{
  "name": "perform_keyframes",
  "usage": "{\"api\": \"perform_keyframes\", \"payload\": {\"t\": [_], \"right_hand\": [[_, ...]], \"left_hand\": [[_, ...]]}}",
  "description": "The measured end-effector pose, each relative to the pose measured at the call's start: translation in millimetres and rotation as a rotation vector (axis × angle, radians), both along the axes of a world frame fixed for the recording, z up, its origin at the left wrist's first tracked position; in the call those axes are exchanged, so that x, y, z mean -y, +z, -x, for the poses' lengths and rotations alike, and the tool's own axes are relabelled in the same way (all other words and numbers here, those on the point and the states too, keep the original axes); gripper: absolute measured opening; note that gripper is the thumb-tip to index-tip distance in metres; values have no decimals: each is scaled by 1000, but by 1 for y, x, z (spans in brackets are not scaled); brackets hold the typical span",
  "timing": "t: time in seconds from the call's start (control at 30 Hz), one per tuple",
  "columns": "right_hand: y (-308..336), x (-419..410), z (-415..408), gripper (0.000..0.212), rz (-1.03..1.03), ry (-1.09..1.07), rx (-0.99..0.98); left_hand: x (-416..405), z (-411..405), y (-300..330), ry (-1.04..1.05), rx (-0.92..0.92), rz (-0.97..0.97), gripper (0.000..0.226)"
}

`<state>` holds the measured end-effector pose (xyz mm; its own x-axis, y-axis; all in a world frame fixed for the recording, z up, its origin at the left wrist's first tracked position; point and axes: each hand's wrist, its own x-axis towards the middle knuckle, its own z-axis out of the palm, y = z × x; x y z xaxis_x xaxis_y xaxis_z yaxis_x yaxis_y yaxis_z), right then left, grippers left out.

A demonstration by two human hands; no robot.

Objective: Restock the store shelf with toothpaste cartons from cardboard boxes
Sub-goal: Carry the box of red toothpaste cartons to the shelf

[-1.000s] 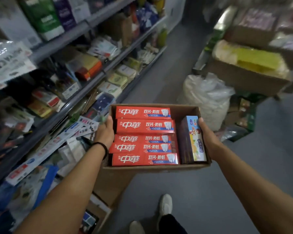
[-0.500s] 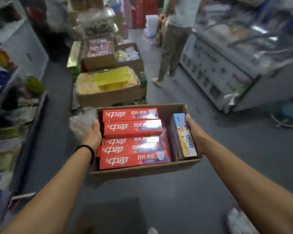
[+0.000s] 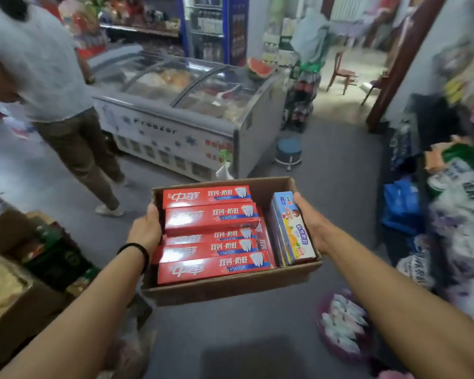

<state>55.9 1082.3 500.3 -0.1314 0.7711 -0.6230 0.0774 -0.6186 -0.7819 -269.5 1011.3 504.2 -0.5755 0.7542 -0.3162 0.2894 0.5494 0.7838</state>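
While both hands (image 3: pixel 144 231) (image 3: pixel 314 225) grip its sides, seemingly curled, the cardboard box (image 3: pixel 230 288) sits between them.

Both bare forearms reach forward from the lower corners, elbows out of view, converging toward the middle. The left hand (image 3: pixel 144 232) grips the left wall of the cardboard box (image 3: pixel 225 289), thumb up over the rim; a black band circles its wrist. The right hand (image 3: pixel 314 224) clasps the right wall, thumb on the rim, fingers apparently curled beneath, though hidden.
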Motion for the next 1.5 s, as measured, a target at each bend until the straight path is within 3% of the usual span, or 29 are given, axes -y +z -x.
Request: {"api": "perform_keyframes", "payload": {"t": [0.33,0.5,0.67,0.97,1.23,1.5], "right_hand": [[1,-127,-103,60,0,-434,24],[-15,-241,-176,61,-3,-603,23],[0,-381,-259,57,2,-738,35],[6,-610,-381,57,10,-867,-20],[-23,-796,-472,58,-22,-1103,-29],[-44,-929,-589,63,35,-1265,-74]], "left_hand": [[-263,-106,16,-442,-46,1,66],[-430,-186,-12,-560,-47,24,101],[-587,-287,9,-653,-95,10,77],[-853,-424,9,-784,-45,29,75],[-1098,-559,8,-1000,-131,-68,75],[-1264,-728,-1,-1163,-168,4,72]]}}
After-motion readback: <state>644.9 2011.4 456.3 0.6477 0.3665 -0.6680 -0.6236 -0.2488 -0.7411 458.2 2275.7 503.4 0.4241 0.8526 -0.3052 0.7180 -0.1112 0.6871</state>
